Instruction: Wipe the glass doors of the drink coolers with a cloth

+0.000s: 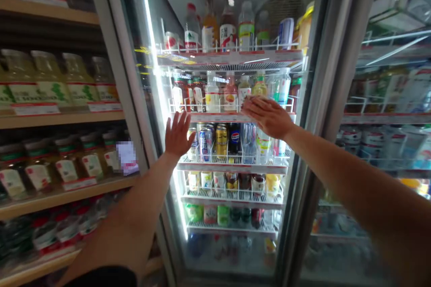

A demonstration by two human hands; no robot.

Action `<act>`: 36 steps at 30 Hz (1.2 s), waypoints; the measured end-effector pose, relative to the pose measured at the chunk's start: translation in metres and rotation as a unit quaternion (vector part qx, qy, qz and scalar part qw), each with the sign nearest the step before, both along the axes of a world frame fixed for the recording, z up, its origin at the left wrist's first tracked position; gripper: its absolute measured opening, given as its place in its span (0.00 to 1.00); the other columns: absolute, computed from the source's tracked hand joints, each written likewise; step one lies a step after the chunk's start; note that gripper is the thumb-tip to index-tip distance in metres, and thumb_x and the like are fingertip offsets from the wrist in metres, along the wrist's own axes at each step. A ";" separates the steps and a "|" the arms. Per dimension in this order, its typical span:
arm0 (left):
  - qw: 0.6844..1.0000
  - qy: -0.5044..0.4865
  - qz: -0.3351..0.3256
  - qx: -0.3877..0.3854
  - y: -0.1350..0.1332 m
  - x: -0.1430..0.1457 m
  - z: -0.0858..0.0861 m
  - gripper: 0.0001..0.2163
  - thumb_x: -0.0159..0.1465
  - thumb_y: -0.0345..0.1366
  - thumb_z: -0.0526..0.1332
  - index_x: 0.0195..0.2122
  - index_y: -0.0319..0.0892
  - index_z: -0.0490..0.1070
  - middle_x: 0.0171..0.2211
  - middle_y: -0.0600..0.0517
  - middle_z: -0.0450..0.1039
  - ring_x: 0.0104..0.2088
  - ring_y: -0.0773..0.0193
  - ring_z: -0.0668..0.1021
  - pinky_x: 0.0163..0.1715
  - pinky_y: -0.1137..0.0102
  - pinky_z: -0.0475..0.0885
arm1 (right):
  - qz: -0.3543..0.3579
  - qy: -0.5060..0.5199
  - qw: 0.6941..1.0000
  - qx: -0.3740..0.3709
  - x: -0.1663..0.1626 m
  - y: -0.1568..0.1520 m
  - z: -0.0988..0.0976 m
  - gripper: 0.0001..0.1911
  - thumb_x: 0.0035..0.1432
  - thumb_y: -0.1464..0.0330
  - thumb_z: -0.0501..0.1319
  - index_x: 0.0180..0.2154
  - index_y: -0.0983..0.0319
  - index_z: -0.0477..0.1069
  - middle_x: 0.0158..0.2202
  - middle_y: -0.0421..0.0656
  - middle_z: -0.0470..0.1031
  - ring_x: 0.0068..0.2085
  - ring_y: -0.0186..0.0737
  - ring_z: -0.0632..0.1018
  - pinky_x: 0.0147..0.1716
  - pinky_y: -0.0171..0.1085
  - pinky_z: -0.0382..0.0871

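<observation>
A glass fridge door point(232, 251) stands before me, closed, with lit drink shelves behind it. My right hand point(271, 116) lies flat on a pinkish-brown cloth point(247, 102), pressing it to the glass at the height of the second shelf. Part of the cloth is hidden under the fingers. To the left, my left hand point(178, 134) is raised with its fingers spread and the palm toward the glass, near the bright light strip. It holds nothing; whether it touches the pane I cannot tell.
Behind the glass are several bottles point(228, 29) and cans point(221, 140) on wire shelves. Wooden shelves point(60, 121) with juice bottles point(79, 80) stand on the left. A metal door frame point(340, 76) divides this fridge from another on the right.
</observation>
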State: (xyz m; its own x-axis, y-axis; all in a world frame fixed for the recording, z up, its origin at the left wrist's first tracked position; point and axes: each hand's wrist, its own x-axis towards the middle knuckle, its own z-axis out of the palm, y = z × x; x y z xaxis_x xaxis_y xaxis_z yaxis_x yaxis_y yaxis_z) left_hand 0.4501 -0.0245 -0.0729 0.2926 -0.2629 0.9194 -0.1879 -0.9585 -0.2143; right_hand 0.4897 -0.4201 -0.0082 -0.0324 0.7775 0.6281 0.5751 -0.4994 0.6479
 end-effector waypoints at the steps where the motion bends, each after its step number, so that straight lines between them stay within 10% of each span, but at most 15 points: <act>1: 1.000 -0.005 0.001 -0.004 0.001 0.002 -0.001 0.32 0.72 0.51 0.48 0.73 0.43 0.47 0.72 0.42 0.51 0.74 0.49 0.48 0.72 0.46 0.40 | -0.009 -0.002 0.999 0.043 0.000 0.001 0.001 0.31 0.71 0.70 0.51 0.71 0.51 0.49 0.70 0.37 0.61 0.70 0.44 0.62 0.69 0.51 0.57; 5: 1.000 -0.016 -0.008 -0.006 -0.002 0.005 -0.002 0.31 0.71 0.49 0.51 0.73 0.44 0.50 0.71 0.43 0.54 0.73 0.49 0.51 0.71 0.46 0.43 | -0.034 0.026 0.982 0.183 -0.004 0.012 -0.043 0.32 0.70 0.66 0.53 0.72 0.52 0.48 0.71 0.41 0.58 0.73 0.49 0.54 0.70 0.59 0.54; 8: 0.999 -0.012 -0.039 -0.011 -0.001 0.004 -0.002 0.33 0.69 0.48 0.54 0.73 0.48 0.47 0.72 0.46 0.51 0.73 0.47 0.52 0.71 0.44 0.44 | -0.025 0.068 0.996 0.050 -0.010 0.018 -0.069 0.33 0.70 0.69 0.52 0.72 0.49 0.46 0.71 0.36 0.59 0.73 0.40 0.56 0.72 0.52 0.53; 11: 0.997 -0.026 -0.073 -0.029 0.002 0.007 -0.002 0.37 0.66 0.47 0.58 0.73 0.59 0.42 0.73 0.54 0.48 0.73 0.47 0.52 0.70 0.41 0.44 | -0.043 0.069 0.997 0.000 -0.008 0.019 -0.041 0.32 0.70 0.72 0.48 0.71 0.47 0.47 0.72 0.31 0.57 0.73 0.35 0.54 0.74 0.48 0.47; 14: 0.993 -0.027 -0.102 -0.054 0.005 0.011 -0.003 0.39 0.63 0.49 0.60 0.72 0.68 0.41 0.72 0.63 0.46 0.72 0.48 0.53 0.70 0.40 0.45 | -0.087 0.041 0.977 0.189 0.000 0.029 0.004 0.31 0.72 0.70 0.44 0.72 0.50 0.46 0.73 0.34 0.53 0.75 0.40 0.46 0.75 0.54 0.44; 17: 0.990 -0.024 -0.122 -0.061 0.004 0.012 -0.003 0.39 0.61 0.50 0.60 0.71 0.70 0.41 0.71 0.65 0.47 0.72 0.50 0.54 0.70 0.41 0.45 | -0.125 0.052 0.936 0.325 0.002 0.053 -0.005 0.32 0.72 0.69 0.44 0.73 0.52 0.38 0.75 0.39 0.49 0.75 0.47 0.41 0.74 0.61 0.43; 23: 0.988 -0.015 -0.136 -0.071 0.005 0.013 -0.004 0.40 0.60 0.49 0.61 0.71 0.69 0.42 0.71 0.63 0.49 0.72 0.50 0.53 0.70 0.41 0.44 | -0.081 0.115 0.990 -0.014 -0.019 0.071 -0.097 0.33 0.70 0.70 0.50 0.72 0.51 0.46 0.72 0.34 0.56 0.74 0.35 0.50 0.75 0.45 0.46; 25: 0.988 -0.011 -0.139 -0.065 0.006 0.014 -0.005 0.41 0.60 0.48 0.61 0.71 0.68 0.42 0.72 0.62 0.48 0.73 0.51 0.52 0.71 0.42 0.42 | -0.088 0.118 0.989 0.000 -0.021 0.063 -0.076 0.33 0.70 0.72 0.50 0.72 0.50 0.48 0.72 0.32 0.55 0.74 0.35 0.49 0.75 0.46 0.46; 29: 0.989 0.002 -0.138 -0.054 0.008 0.016 -0.008 0.41 0.61 0.48 0.61 0.72 0.65 0.39 0.73 0.60 0.45 0.74 0.53 0.48 0.72 0.44 0.40 | -0.134 0.070 0.941 0.301 -0.012 0.058 0.001 0.35 0.71 0.74 0.41 0.73 0.51 0.31 0.75 0.36 0.45 0.75 0.43 0.40 0.75 0.60 0.39; 31: 0.989 0.004 -0.137 -0.056 0.007 0.016 -0.009 0.41 0.61 0.49 0.61 0.72 0.65 0.39 0.73 0.61 0.42 0.74 0.53 0.44 0.72 0.45 0.38 | -0.130 0.057 0.917 0.372 -0.011 0.065 0.006 0.35 0.71 0.73 0.38 0.72 0.51 0.24 0.76 0.37 0.40 0.75 0.45 0.37 0.74 0.64 0.39; 36: 0.989 0.002 -0.141 -0.052 0.005 0.014 -0.006 0.41 0.62 0.52 0.62 0.72 0.64 0.40 0.74 0.60 0.38 0.74 0.51 0.37 0.71 0.42 0.33 | -0.161 0.147 0.972 0.086 -0.028 0.079 -0.063 0.37 0.70 0.73 0.47 0.73 0.48 0.34 0.74 0.34 0.50 0.75 0.41 0.45 0.75 0.54 0.46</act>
